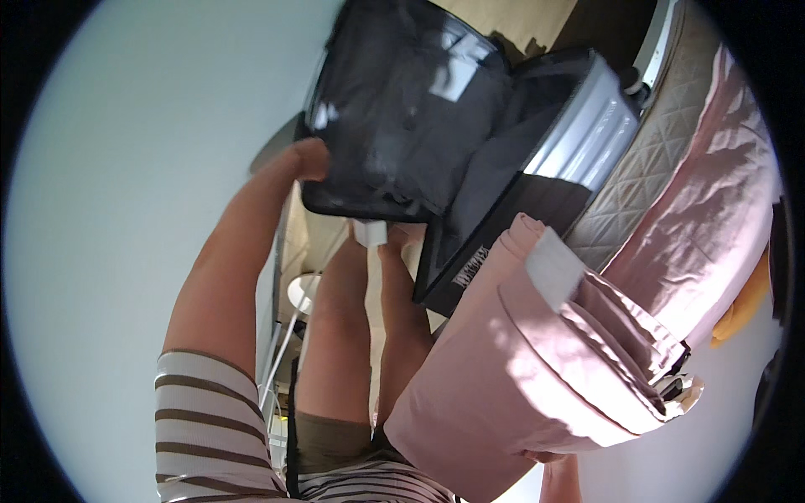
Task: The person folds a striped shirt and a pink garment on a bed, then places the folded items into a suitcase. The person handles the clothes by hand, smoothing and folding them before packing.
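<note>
A black-lined suitcase (394, 109) lies spread wide ahead of me, its silver ribbed shell (587, 126) showing on the right half. At its left rim my left hand (314, 158) is closed around the edge, fingertips partly out of sight. A bulky folded pink cloth (503, 360) with a white label (553, 270) fills the lower right, overlapping the suitcase's near corner. My right hand (549, 458) supports this cloth from beneath; most of its fingers are hidden behind the folds.
To the right stands a bed with a quilted mattress side (646, 176) and a rumpled pink sheet (704, 218). Something yellow (742, 306) shows beyond the sheet. A pale wall (126, 168) runs along the left. My legs are below the suitcase, near a white round object (302, 291).
</note>
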Motion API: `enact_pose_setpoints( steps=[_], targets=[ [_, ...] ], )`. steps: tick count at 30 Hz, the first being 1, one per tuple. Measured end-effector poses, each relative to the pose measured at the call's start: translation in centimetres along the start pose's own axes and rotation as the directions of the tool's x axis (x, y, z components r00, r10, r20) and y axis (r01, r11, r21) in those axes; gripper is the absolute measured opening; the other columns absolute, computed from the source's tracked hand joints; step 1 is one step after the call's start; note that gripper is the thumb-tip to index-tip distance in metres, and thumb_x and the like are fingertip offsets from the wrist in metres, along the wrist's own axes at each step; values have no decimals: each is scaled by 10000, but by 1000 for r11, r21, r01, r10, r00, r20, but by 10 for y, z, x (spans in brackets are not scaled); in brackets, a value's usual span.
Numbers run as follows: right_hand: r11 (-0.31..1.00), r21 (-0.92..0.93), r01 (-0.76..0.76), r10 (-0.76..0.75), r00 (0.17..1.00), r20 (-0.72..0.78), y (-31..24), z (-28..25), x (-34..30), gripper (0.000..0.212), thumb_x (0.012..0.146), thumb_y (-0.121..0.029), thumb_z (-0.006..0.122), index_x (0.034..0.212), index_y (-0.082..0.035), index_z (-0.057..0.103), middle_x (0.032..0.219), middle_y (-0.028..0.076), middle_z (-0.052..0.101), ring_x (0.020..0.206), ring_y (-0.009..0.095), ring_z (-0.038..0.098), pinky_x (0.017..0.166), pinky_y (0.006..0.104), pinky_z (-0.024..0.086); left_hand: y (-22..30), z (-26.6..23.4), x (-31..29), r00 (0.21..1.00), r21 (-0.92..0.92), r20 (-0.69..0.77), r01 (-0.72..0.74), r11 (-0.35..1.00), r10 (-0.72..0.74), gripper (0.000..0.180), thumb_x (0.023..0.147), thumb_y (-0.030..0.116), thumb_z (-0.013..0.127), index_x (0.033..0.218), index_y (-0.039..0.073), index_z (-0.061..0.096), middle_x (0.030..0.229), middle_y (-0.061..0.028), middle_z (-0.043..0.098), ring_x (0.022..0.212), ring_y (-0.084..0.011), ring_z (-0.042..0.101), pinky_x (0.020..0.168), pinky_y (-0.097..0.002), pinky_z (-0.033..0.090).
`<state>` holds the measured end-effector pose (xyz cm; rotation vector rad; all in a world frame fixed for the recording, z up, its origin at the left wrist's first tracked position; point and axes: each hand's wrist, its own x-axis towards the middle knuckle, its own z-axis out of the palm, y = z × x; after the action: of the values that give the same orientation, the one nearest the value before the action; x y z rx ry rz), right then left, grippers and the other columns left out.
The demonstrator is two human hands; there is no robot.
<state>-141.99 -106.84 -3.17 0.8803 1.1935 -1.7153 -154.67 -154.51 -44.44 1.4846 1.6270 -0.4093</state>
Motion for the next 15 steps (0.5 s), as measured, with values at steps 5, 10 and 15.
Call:
enact_pose_setpoints(
  steps=[5, 10, 15],
  targets=[
    [996, 33, 78, -81, 994, 79, -5, -4, -35, 352, 697, -89, 720, 1026, -3, 627, 966, 122, 641, 871, 236, 621, 746, 385, 489, 30, -109, -46, 969, 44, -178, -165, 985, 170, 98, 728, 120, 646, 748, 172, 726, 826, -11, 707, 822, -232, 682, 623, -364, 529],
    [990, 48, 133, -138, 980, 145, -5, -6, -53, 338, 689, -57, 732, 1008, 1, 635, 945, 119, 647, 852, 228, 626, 732, 364, 492, 53, -173, -50, 986, 99, -123, -99, 990, 111, 123, 770, 140, 643, 824, 182, 745, 891, -11, 707, 857, -218, 672, 661, -351, 523],
    [984, 49, 173, -179, 968, 173, -5, -13, -56, 327, 680, -25, 744, 989, 5, 644, 924, 116, 654, 833, 220, 632, 718, 344, 496, 27, -191, -67, 1000, -15, 9, -17, 1000, 17, 169, 786, 143, 583, 845, 165, 740, 914, -32, 705, 850, -244, 669, 670, -370, 528]
  ],
)
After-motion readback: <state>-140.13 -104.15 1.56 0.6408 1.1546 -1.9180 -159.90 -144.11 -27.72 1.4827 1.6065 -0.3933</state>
